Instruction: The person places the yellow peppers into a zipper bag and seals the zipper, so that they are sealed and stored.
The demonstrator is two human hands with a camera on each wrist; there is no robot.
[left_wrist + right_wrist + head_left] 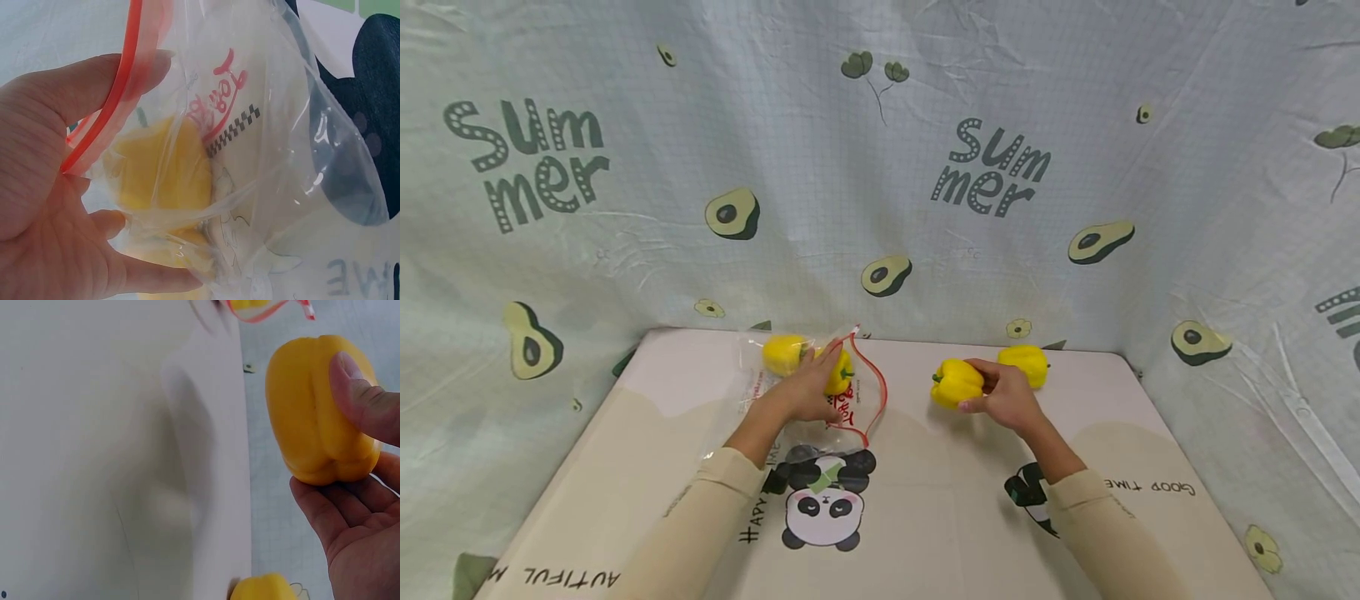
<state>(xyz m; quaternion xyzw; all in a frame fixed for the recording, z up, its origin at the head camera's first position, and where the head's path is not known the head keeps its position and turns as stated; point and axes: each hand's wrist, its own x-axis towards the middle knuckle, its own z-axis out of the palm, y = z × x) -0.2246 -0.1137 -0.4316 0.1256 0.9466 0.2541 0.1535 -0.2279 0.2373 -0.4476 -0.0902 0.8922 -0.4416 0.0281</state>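
A clear zip bag with a red seal [882,385] lies on the table's left half, two yellow bell peppers inside, one [784,354] at the left and one [164,165] nearer the mouth. The left hand [805,390] is at the bag's mouth; in the left wrist view its thumb is behind the red-edged film and its fingers are spread against the bag [275,144]. The right hand [1006,400] holds a yellow pepper [957,383] between thumb and fingers, stem toward the bag. In the right wrist view the thumb presses the side of this pepper [319,406].
Another yellow pepper [1024,365] lies on the table just behind the right hand. The pale table cover [925,517] has printed pandas and lettering. A grey-green curtain [805,150] with avocado prints hangs behind the table's back edge and at both sides.
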